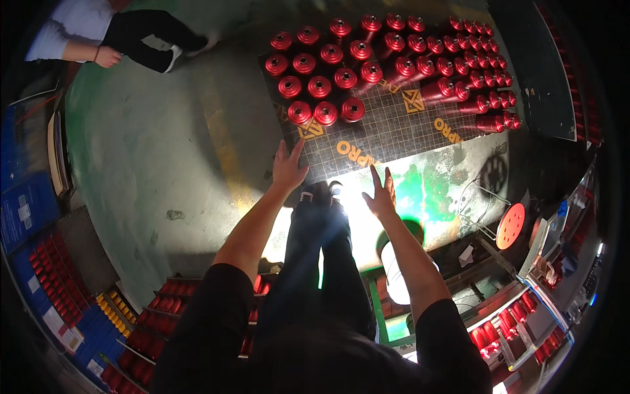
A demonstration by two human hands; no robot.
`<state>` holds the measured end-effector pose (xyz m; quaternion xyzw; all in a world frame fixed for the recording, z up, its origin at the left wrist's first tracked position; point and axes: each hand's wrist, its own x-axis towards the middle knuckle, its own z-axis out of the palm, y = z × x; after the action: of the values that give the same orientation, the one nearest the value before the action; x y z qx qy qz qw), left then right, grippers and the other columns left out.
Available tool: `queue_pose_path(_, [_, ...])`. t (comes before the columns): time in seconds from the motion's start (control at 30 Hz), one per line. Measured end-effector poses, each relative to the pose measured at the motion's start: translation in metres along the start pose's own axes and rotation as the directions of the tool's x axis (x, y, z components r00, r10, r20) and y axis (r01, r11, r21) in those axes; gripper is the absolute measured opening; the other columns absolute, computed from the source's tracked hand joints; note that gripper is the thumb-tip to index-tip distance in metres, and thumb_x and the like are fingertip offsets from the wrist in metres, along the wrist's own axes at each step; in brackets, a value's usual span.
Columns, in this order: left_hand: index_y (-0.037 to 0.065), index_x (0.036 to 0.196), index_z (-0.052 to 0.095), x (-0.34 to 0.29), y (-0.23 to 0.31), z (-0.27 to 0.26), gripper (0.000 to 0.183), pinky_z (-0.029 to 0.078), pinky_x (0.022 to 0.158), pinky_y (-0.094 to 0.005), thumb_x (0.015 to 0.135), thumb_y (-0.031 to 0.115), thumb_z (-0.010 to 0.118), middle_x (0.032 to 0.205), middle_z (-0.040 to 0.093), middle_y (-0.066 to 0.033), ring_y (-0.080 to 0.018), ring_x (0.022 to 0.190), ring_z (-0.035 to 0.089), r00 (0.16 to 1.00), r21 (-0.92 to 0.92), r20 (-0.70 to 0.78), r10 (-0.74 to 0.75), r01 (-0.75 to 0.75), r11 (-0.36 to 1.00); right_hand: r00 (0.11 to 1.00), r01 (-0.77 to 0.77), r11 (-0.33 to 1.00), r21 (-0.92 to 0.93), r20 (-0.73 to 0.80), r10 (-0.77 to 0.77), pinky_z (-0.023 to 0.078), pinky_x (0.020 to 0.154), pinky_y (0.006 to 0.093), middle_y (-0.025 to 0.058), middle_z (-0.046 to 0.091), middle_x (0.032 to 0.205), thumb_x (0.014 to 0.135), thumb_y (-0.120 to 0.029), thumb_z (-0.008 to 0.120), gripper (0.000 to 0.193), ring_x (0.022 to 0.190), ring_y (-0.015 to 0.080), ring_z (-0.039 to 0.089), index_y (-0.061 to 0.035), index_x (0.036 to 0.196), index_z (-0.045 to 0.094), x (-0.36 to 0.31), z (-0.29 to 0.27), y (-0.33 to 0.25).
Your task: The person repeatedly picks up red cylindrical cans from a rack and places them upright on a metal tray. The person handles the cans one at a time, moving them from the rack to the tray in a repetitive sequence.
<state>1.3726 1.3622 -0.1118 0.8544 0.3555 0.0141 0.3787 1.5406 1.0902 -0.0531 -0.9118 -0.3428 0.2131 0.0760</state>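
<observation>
Both my arms reach forward over a black grid-patterned mat on the floor. My left hand is open, its fingers spread near the mat's near left corner. Beyond it stand red metal bottle-like cylinders with stepped round tops; the nearest red cylinder is a little ahead of the fingertips. My right hand is open as well, fingers apart, just off the mat's near edge. Neither hand touches a cylinder. Rows of further red cylinders fill the far and right parts of the mat.
Another person walks at the far left. A round orange stool seat is at the right, and a white bucket stands by my right forearm. Racks of red parts lie behind left, beside blue crates. A cluttered bench lines the right.
</observation>
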Motion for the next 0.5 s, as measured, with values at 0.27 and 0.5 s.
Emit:
queue_pose_path(0.27, [0.037,0.152,0.040,0.110,0.002,0.039,0.090,0.035,0.112,-0.0577,0.073,0.024,0.081,0.156,0.021,-0.0357,-0.0549,0.140,0.030,0.944,0.108,-0.308,0.119,-0.089,0.990,0.946,0.209,0.953,-0.219,-0.201,-0.254,0.022,0.120,0.0527,0.0263,0.011,0.164,0.087,-0.034,0.072,0.081,0.148,0.0468,0.021,-0.0402,0.156,0.032,0.175,0.012,-0.049])
queue_pose_path(0.5, [0.039,0.144,0.050,0.154,0.002,0.043,0.076,0.043,0.105,-0.0543,0.077,0.020,0.079,0.153,0.027,-0.0307,-0.0530,0.134,0.037,0.900,0.061,-0.421,0.110,-0.093,0.994,0.941,0.210,0.976,-0.049,-0.261,-0.216,0.042,0.109,0.0490,0.0200,0.024,0.156,0.077,-0.013,0.081,0.074,0.135,0.0441,0.036,-0.0372,0.142,0.054,0.250,0.008,-0.062])
